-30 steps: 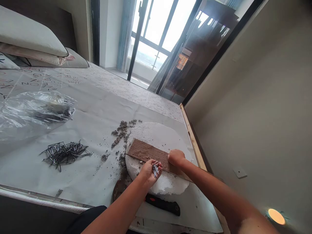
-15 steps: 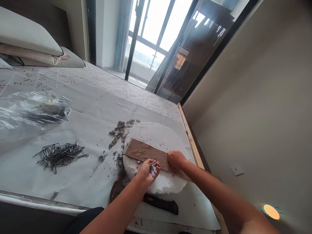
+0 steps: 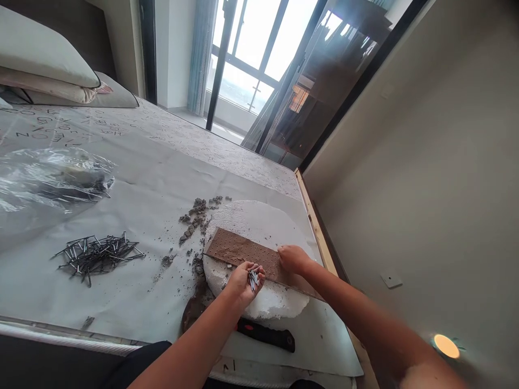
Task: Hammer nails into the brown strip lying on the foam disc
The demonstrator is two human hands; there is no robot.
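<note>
My left hand (image 3: 242, 281) is cupped around a small bundle of steel nails (image 3: 253, 279), held just in front of a brown perforated strip (image 3: 239, 250). The strip lies across a white round foam block (image 3: 259, 224) on the paper-covered bed. My right hand (image 3: 292, 257) rests on the strip's right part with its fingers curled and pinched together; what is between them is too small to see.
A loose pile of nails (image 3: 95, 255) lies to the left, with a clear plastic bag (image 3: 44, 181) behind it. Grey crumbs (image 3: 194, 219) scatter beside the foam. A black-handled tool (image 3: 265, 335) lies at the near edge. Pillows (image 3: 44, 59) are far left; a wall is at the right.
Both hands have stayed on the strip, the right fingers shifting slightly. The view has drifted a little to the right and downward.
</note>
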